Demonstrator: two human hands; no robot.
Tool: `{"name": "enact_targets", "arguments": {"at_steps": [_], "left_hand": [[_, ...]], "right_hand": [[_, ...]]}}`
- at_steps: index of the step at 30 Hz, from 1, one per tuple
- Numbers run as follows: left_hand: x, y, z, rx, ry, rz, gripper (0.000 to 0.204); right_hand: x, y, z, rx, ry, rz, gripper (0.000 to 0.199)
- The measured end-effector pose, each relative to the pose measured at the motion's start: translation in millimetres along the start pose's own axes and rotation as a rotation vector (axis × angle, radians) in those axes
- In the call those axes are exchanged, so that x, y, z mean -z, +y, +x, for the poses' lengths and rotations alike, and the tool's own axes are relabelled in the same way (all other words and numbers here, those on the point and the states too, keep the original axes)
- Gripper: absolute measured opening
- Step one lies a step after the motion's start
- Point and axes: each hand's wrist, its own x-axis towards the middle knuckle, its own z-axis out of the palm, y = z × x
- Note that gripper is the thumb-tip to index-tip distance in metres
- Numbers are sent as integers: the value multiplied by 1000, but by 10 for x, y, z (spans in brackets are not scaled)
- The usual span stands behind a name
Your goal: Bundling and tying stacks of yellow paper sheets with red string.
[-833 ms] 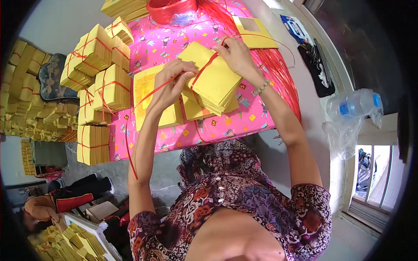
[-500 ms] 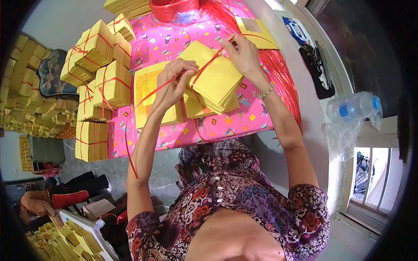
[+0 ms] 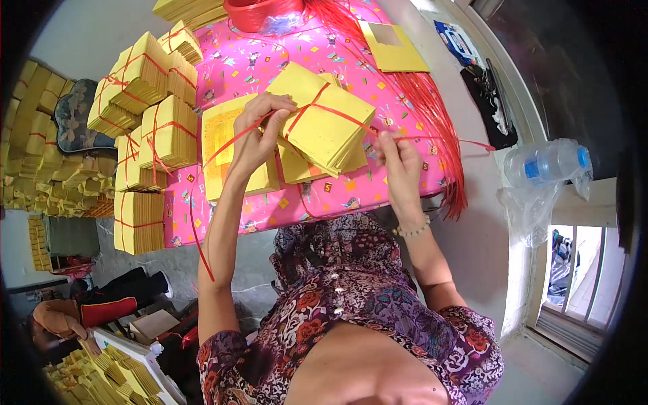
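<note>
A stack of yellow paper [image 3: 341,138] lies turned at an angle on the table in front of me, on top of other yellow sheets. Flat red ribbon [image 3: 347,116] runs over it in two directions, crossing near its upper left part. My left hand [image 3: 256,135] is closed on one length of ribbon at the stack's left edge, and a loose tail hangs down past my forearm. To the right of the stack, my right hand [image 3: 398,165] pinches the other length, drawn out taut from the crossing. Its free end reaches on toward the wall side.
Tied yellow bundles [image 3: 169,131] are piled along the left of the pink patterned table cover [image 3: 270,216]. A red ribbon coil [image 3: 260,15] and long red strands [image 3: 432,135] lie behind and right. A plastic bottle [image 3: 547,165] rests on the right ledge. Another person [image 3: 64,317] is at lower left.
My right hand has moved from the stack's far edge down and to the right, drawing the ribbon across the top. The left hand has stayed nearly in place, holding its length.
</note>
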Motion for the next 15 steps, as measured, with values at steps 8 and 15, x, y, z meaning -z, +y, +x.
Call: {"name": "enact_targets", "arguments": {"at_steps": [8, 15], "left_hand": [[-4, -35, 5, -15, 3, -20, 10], [76, 63, 78, 240, -56, -179, 16]], "right_hand": [[87, 269, -197, -648, -10, 436, 23], [116, 486, -192, -545, 2, 169, 22]]}}
